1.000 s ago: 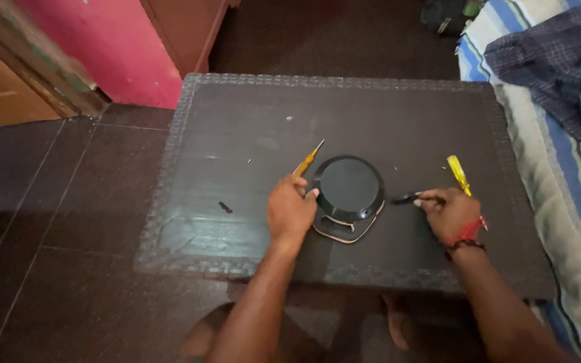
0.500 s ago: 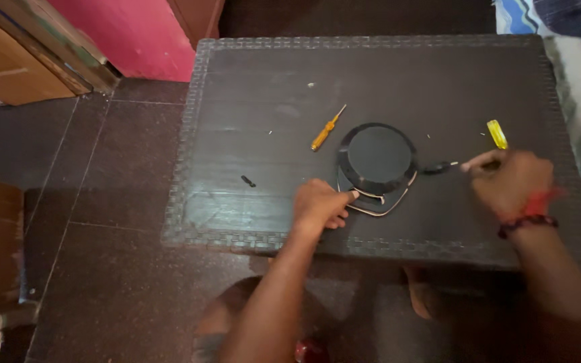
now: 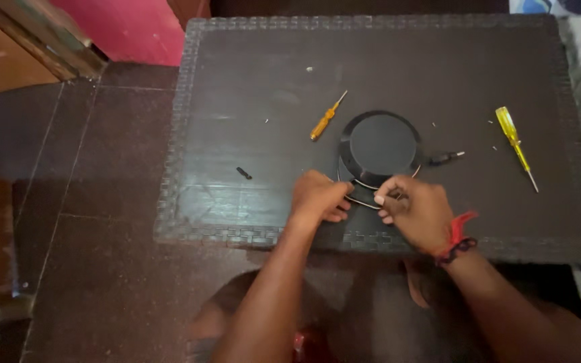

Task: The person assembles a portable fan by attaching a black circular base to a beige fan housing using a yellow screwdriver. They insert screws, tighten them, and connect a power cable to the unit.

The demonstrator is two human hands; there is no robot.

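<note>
I see my left hand [image 3: 317,198] and right hand [image 3: 415,212] meeting at the near edge of the round black dish [image 3: 379,146], both with fingers curled narrow and pinching the thin pale wire loop [image 3: 361,200] that sits under it. The dish rests mid-tabletop [image 3: 250,40]. An orange screwdriver [image 3: 327,117] lies to its left, a yellow screwdriver [image 3: 514,142] well to its right.
</note>
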